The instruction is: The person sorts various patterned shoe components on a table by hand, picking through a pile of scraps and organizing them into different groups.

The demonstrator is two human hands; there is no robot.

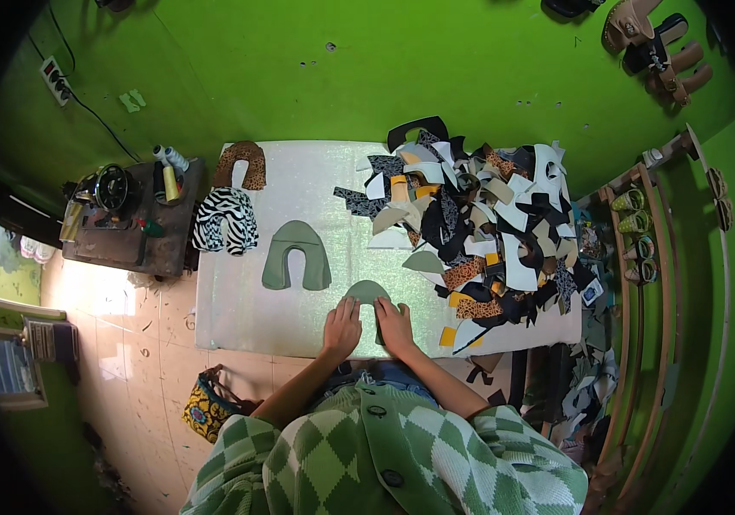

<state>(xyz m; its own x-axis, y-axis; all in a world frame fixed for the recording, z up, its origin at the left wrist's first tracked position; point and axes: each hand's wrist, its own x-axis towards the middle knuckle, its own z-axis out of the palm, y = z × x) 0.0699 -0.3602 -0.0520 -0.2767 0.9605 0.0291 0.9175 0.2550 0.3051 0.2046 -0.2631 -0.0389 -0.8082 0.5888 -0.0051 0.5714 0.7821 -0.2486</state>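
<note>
At the near edge of the table, a sage-green, arch-shaped material piece (367, 292), which looks like a shoe upper, lies between my two hands. My left hand (343, 328) grips its left leg, fingertips near the curved top. Its right side is held by my right hand (395, 326), with the fingers bent over the edge. Both hands cover much of the two legs. A stack of similar green arch pieces (296, 233) rests further left, apart from my hands. Beyond it are zebra-print arch pieces (226, 221) and leopard-print ones (240, 166).
A large heap of mixed scraps (479, 223) covers the table's right side. At left stands a sewing machine (112, 189) with thread cones (170, 182) beside it. A patterned bag (204, 405) sits on the floor. Sandals hang on a wooden rack (655, 343) at right.
</note>
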